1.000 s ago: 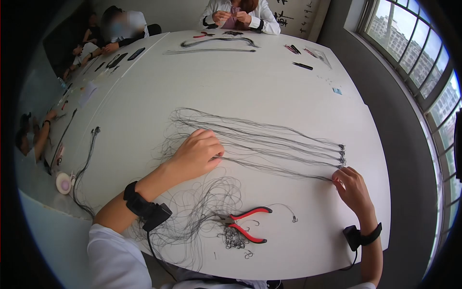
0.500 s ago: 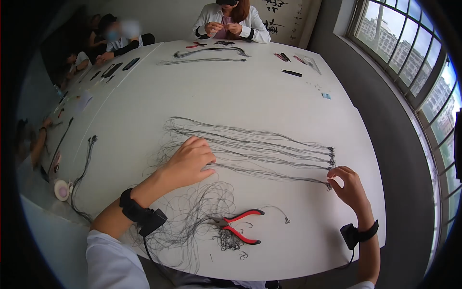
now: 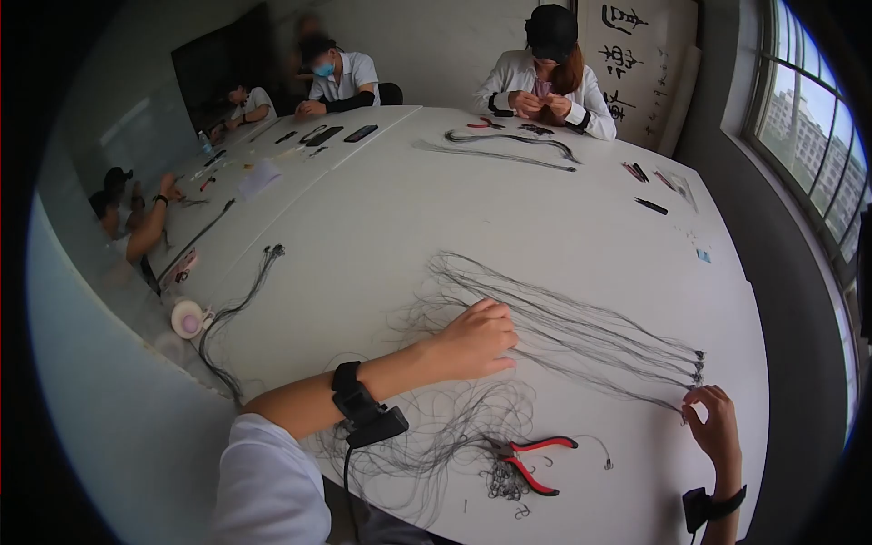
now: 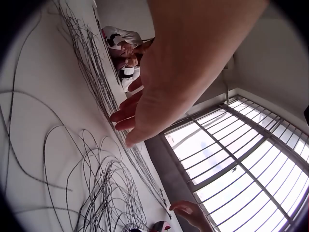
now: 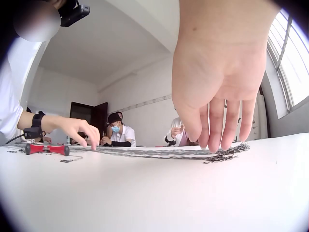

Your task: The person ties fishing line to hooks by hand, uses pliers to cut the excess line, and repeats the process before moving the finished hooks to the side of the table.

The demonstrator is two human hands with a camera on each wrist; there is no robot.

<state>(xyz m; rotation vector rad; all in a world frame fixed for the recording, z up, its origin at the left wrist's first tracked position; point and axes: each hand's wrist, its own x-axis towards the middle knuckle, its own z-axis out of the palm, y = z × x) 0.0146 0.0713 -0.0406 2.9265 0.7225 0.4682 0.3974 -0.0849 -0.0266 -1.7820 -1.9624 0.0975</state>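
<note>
Several bundles of thin dark line lie side by side across the white table, with small fish hooks clustered at their right ends. My left hand hovers low over the left part of the nearest bundle, its fingers loosely bent and fingertips right at the strands in the left wrist view. At that bundle's hooked end is my right hand; the right wrist view shows its fingers straight, pointing down beside the hooks. Red-handled pliers lie nearer me, by a heap of fish hooks.
A loose tangle of line spreads under my left forearm. Another bundle and a white round spool lie to the left. Across the table are more bundles, a black tool and seated people.
The head view has swung left, shifting the scene rightward. My left fingers have loosened from the nearest bundle, and my right fingers have parted from its hooked end.
</note>
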